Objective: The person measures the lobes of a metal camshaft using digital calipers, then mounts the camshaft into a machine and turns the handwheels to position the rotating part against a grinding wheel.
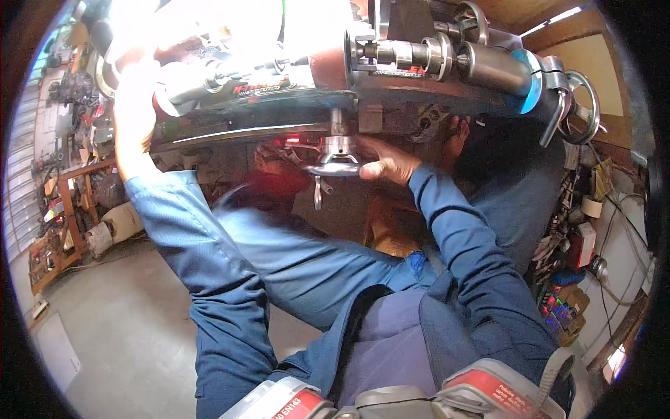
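Note:
A metal machine with steel cylinders point(492, 70) spans the top, its left part washed out by glare. My left hand point(136, 108) reaches up to its left end beside a pale cylinder, fingers curled on a part that glare hides. My right hand point(387, 164) grips the right side of a polished handwheel point(335, 169) below the machine's middle; this wheel has a crank handle point(318, 192) hanging from it and sits under a steel collar point(337, 145). A second handwheel point(586, 105) is at the machine's right end, away from my hands.
Cluttered shelving and a wooden frame point(70, 195) line the left wall above a grey floor point(125, 300). My trousered legs are under the machine, near a blurred red object point(276, 178). Bare skin point(457, 136), unclear whether foot or hand, shows behind. Cables and boxes point(583, 244) crowd the right wall.

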A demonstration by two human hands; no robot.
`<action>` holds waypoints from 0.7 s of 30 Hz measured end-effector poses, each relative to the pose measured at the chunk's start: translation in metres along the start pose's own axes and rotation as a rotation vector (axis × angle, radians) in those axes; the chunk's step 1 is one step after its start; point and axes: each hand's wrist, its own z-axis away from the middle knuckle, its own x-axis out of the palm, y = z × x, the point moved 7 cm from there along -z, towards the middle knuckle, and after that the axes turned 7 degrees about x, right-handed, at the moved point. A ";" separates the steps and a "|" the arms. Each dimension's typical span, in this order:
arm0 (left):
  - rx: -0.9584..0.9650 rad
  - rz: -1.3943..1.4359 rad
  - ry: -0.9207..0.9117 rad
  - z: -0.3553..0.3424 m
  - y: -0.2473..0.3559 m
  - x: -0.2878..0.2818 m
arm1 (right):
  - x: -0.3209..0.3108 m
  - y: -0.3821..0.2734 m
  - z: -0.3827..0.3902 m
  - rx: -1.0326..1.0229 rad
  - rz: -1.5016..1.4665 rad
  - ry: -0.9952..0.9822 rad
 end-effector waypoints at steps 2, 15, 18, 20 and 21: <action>0.003 -0.015 0.023 0.000 0.003 0.003 | 0.010 -0.019 0.004 -0.018 0.056 0.030; 0.032 -0.067 0.030 0.002 0.009 -0.001 | -0.003 -0.016 0.030 0.094 0.404 0.205; 0.062 -0.070 -0.012 0.003 0.011 0.000 | 0.014 -0.033 0.027 0.045 0.249 0.189; 0.072 -0.103 -0.005 0.001 0.012 0.001 | 0.017 -0.034 0.024 0.115 0.441 0.350; 0.076 -0.133 -0.004 0.001 0.013 0.003 | 0.021 -0.030 0.020 0.117 0.438 0.350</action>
